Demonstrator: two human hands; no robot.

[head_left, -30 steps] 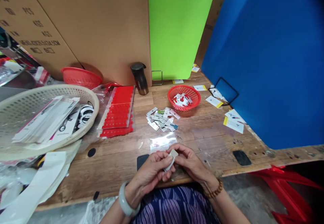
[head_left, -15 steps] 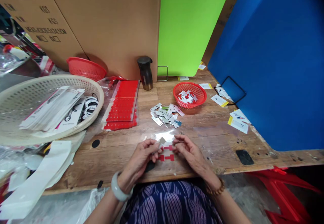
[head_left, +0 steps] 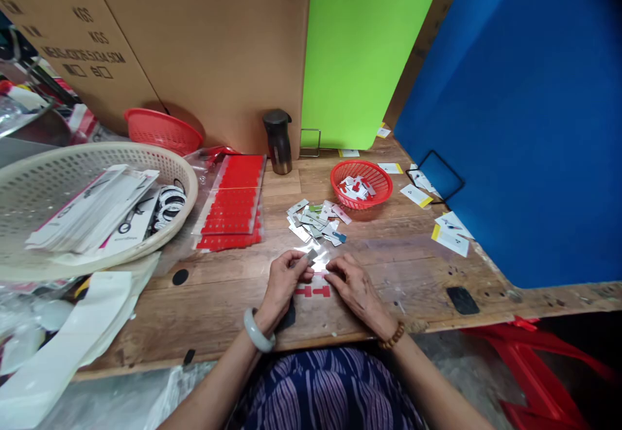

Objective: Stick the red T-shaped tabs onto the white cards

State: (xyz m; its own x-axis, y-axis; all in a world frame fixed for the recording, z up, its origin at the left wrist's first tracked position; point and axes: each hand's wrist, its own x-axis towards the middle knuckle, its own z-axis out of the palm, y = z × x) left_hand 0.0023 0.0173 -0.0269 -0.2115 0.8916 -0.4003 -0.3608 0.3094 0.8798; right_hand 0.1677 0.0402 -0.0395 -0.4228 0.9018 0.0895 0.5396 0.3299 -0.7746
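Observation:
My left hand (head_left: 284,282) pinches a small grey tag (head_left: 311,256) between thumb and fingers. Close to it on the right, my right hand (head_left: 354,285) rests over a clear sheet bearing red T-shaped stickers (head_left: 321,291); its fingers are pressed together at the sheet, and what they hold is too small to make out. Just beyond both hands lies a loose pile of small tags (head_left: 315,221), mostly grey and white. A red basket (head_left: 385,193) behind the pile, to its right, holds white pieces with red marks.
Red sticker sheets (head_left: 233,203) lie left of the pile, with a dark flask (head_left: 278,142) behind. A large cream basket (head_left: 190,208) of printed cards stands at left. Printed cards (head_left: 416,195) and a wire stand (head_left: 457,181) are at right, beside a blue panel (head_left: 525,158).
Both hands have moved slightly away from the table's front edge and closer together. The grey tag has moved with my left hand toward the pile.

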